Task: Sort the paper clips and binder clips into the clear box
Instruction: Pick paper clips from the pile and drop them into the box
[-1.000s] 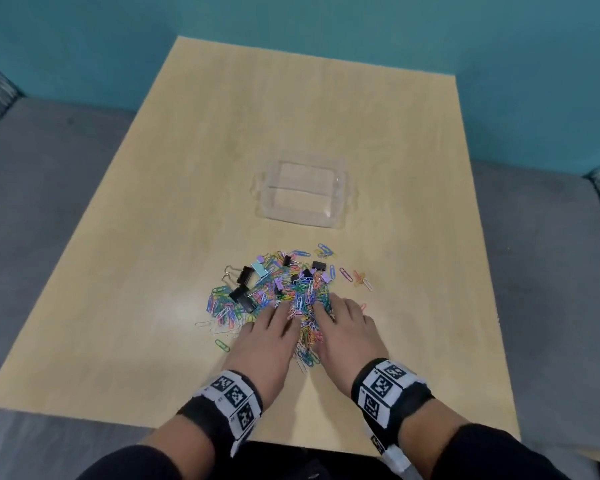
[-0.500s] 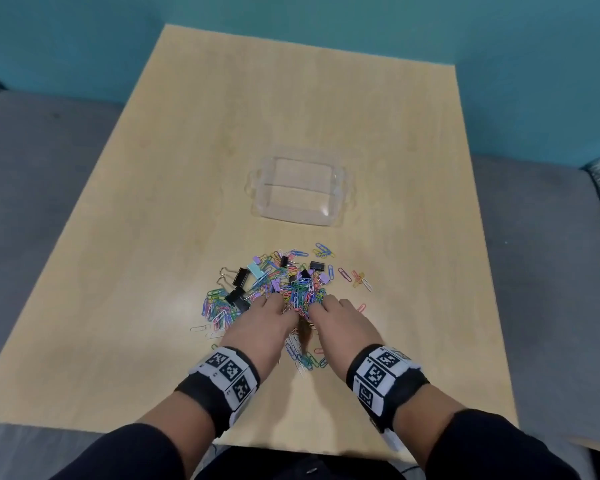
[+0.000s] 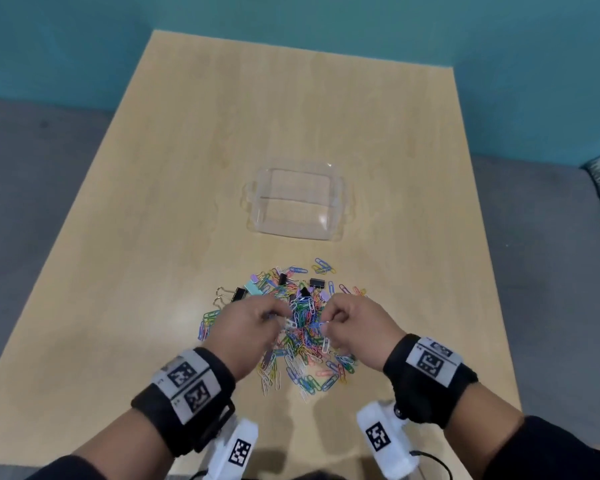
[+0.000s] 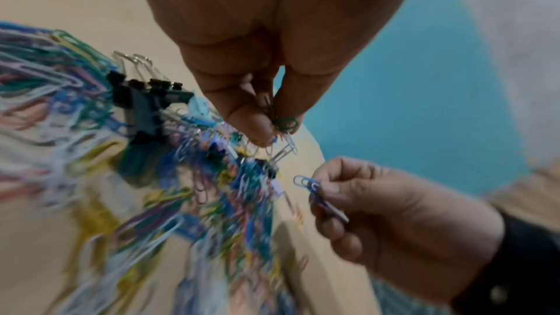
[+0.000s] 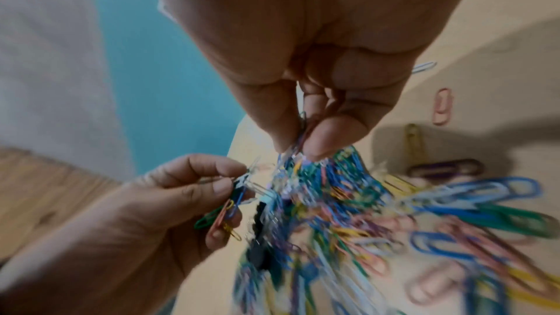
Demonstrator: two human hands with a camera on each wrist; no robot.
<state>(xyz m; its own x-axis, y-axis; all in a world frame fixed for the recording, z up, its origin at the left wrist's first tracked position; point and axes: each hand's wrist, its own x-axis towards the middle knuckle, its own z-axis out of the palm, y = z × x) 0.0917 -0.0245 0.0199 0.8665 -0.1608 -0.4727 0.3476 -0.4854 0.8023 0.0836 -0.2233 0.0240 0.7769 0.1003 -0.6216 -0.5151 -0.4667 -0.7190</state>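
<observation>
A heap of coloured paper clips (image 3: 302, 341) mixed with black binder clips (image 3: 238, 294) lies on the wooden table (image 3: 153, 237). Beyond it stands the clear box (image 3: 293, 204), with nothing in it. My left hand (image 3: 253, 327) is raised just above the heap and pinches a small bunch of paper clips (image 4: 283, 126) between thumb and fingers. My right hand (image 3: 355, 323) hovers beside it, pinching its own bunch of paper clips (image 5: 298, 143). In the left wrist view the right hand (image 4: 363, 205) holds blue clips (image 4: 312, 187).
Loose clips (image 3: 324, 266) lie scattered toward the box. Two binder clips with silver handles (image 3: 222, 296) sit at the heap's left edge. A teal wall (image 3: 326, 22) backs the table, and grey floor (image 3: 32, 188) flanks it on both sides.
Both hands were flat on the near side of the heap; they have curled, pinched up small bunches of paper clips and lifted off the table.
</observation>
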